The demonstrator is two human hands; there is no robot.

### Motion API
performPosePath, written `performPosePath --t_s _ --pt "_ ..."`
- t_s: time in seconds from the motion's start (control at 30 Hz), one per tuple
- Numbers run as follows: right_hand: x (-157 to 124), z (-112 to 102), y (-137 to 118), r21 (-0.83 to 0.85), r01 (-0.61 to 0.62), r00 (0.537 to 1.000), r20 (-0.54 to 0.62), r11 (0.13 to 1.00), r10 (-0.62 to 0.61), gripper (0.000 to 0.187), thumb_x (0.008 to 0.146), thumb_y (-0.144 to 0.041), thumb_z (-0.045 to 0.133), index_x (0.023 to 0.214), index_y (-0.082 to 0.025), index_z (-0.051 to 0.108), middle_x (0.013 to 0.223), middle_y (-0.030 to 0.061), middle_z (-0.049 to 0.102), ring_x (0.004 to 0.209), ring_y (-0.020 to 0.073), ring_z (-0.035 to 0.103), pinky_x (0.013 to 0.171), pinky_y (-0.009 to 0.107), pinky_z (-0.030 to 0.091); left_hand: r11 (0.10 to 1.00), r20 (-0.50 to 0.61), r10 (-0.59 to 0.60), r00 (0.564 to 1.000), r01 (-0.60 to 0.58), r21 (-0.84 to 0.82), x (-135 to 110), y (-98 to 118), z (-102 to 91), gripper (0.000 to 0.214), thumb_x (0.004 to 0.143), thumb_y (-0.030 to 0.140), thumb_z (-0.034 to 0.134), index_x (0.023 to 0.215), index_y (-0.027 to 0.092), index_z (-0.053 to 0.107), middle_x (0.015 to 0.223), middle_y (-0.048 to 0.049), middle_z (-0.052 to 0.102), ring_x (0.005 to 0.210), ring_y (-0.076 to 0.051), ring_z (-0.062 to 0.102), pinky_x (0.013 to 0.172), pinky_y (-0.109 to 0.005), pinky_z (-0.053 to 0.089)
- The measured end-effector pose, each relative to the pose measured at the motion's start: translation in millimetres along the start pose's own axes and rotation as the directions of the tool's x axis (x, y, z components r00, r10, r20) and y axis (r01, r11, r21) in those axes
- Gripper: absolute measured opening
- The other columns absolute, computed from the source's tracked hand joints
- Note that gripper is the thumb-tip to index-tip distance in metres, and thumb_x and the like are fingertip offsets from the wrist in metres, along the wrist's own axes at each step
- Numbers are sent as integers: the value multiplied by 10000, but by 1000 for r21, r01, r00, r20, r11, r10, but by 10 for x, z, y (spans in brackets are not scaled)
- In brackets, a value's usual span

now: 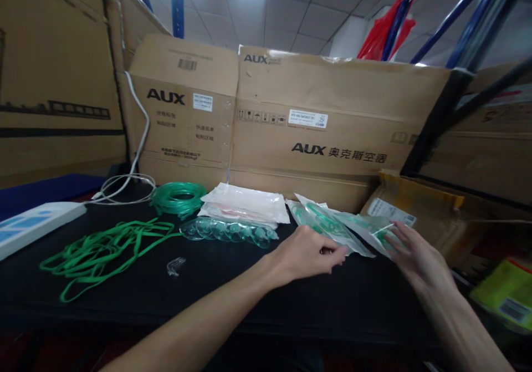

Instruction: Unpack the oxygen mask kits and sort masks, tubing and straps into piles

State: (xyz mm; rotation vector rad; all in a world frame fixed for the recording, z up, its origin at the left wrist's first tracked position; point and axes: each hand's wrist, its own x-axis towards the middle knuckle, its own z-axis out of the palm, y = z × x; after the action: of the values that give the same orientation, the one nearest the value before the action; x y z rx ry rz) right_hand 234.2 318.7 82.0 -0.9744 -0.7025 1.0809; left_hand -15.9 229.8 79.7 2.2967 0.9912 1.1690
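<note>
In the head view, my only feed, I've got the left hand (pixel 305 253) over the tabletop (pixel 158 300), its fingers curled in close to the thumb; I can't tell whether anything sits in that grip. Over to the right hand (pixel 418 255): fingers part-open, up against the far packet (pixel 369 225), though whether they pinch it I can't see. That packet lies between my hands, with a near packet (pixel 320 222) slanting just beside it, green showing through both. So how far along are we? Everything looks sorted by kind: the tubing coil (pixel 178 209) at the back, white packets (pixel 247 203) stacked beside it, clear plastic cups (pixel 228 232) in a row in front, green cords (pixel 114 245) loosely heaped, and little clips (pixel 175 266) bunched together. I'd call the laying-out well advanced; what's left, I judge, is settling these two packets, which lie askew. None of the separate groups looks joined to another.
</note>
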Motion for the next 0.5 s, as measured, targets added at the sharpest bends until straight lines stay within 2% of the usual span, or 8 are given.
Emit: performPosePath --t_s 0.07,0.13,0.2,0.27,0.37,0.43,0.5 --pt "-159 178 -97 33 108 994 1 994 -109 67 775 -185 725 798 -236 762 1161 22 712 1010 158 696 561 149 610 973 -45 -142 989 132 -188 23 21 14 464 975 479 500 797 156 782 622 -43 729 486 -128 642 532 -223 509" --pt "-366 375 -196 83 229 973 11 970 -230 61 761 -185 729 785 -231 761 1193 41 709 1168 174 651 616 148 610 889 -66 -265 962 217 -403 60 32 16 485 952 536 516 875 133 775 770 -94 775 509 -137 660 529 -247 538" --pt "-585 567 -278 141 310 948 32 940 -318 62 771 -185 722 785 -233 757 1209 54 704 1215 175 633 690 171 615 766 -53 -346 937 250 -592 99 36 -7 504 922 564 560 975 103 756 979 -169 781 607 -164 712 580 -283 582" --pt "-774 737 -315 199 355 923 82 913 -377 60 762 -180 721 768 -235 744 1200 56 702 1189 179 647 781 213 613 653 -30 -391 920 254 -713 131 40 -60 539 903 574 596 1086 84 722 1169 -232 729 732 -205 749 635 -325 614" --pt "-926 947 -249 236 356 875 255 904 -411 38 741 -205 727 772 -228 727 1174 54 698 1182 195 639 961 300 570 562 -24 -413 910 234 -794 154 45 -173 617 915 607 565 1243 90 649 1305 -261 652 867 -264 755 652 -379 638" --pt "-923 1065 -126 223 317 837 392 922 -382 31 751 -239 708 777 -223 718 1144 53 706 1193 214 628 1019 365 542 562 -89 -437 895 194 -804 161 21 -249 638 928 624 530 1272 95 624 1304 -253 649 897 -279 748 662 -400 646" --pt "-852 1172 39 237 269 800 485 933 -354 82 777 -272 644 750 -225 704 1083 61 726 1192 248 631 1007 435 549 605 -197 -475 858 155 -781 169 -47 -312 605 929 602 541 1236 89 632 1237 -233 680 898 -280 740 673 -408 649"
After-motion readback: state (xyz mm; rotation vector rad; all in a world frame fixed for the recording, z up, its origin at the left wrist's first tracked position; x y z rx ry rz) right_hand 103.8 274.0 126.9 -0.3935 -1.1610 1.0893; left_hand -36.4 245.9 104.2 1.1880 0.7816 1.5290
